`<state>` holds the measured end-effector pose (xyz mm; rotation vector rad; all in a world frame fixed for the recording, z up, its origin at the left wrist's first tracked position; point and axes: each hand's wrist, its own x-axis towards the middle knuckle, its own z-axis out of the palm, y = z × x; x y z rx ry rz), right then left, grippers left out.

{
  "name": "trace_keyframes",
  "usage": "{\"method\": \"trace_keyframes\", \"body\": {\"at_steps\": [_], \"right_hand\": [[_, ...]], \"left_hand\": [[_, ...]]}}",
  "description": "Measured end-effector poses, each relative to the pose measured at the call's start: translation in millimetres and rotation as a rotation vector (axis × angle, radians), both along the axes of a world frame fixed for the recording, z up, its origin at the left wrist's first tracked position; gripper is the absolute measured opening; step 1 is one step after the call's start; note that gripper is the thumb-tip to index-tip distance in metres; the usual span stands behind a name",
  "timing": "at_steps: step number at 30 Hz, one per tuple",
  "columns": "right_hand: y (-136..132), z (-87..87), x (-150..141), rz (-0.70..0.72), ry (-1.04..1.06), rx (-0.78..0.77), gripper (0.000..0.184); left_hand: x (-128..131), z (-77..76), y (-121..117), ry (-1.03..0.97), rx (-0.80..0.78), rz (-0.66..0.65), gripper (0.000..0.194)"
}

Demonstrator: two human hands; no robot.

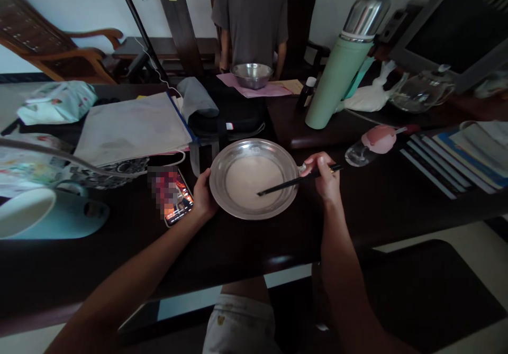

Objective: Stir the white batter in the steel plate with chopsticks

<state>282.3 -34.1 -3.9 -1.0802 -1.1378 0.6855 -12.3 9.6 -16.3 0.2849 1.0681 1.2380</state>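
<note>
A wide metal bowl (254,214) sits on the dark table, holding a pale, off-white mixture (254,177). My left hand (204,198) is closed on the bowl's left rim. Dark chopsticks (286,183) are gripped in my right hand (326,177), just right of the bowl. They slant down across the right rim, and their tips touch the mixture. Some of my right fingers reach close to that rim; whether they touch it I cannot tell. A phone (178,203) with a lit, partly blurred screen lies left of my left hand.
A green thermos (337,76) and a pink-topped bottle (375,145) stand to the right, near stacked books (456,158). At left are a light-blue mug (71,219) and papers (135,126). Across the table, a person (254,20) is behind another metal bowl (252,79).
</note>
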Motion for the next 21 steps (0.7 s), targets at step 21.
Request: {"method": "trace_keyframes", "body": {"at_steps": [21], "right_hand": [[0.7, 0.5, -0.4, 0.0, -0.072, -0.051, 0.059]], "left_hand": [[1.9, 4.8, -1.7, 0.031, 0.052, -0.034, 0.025]]}}
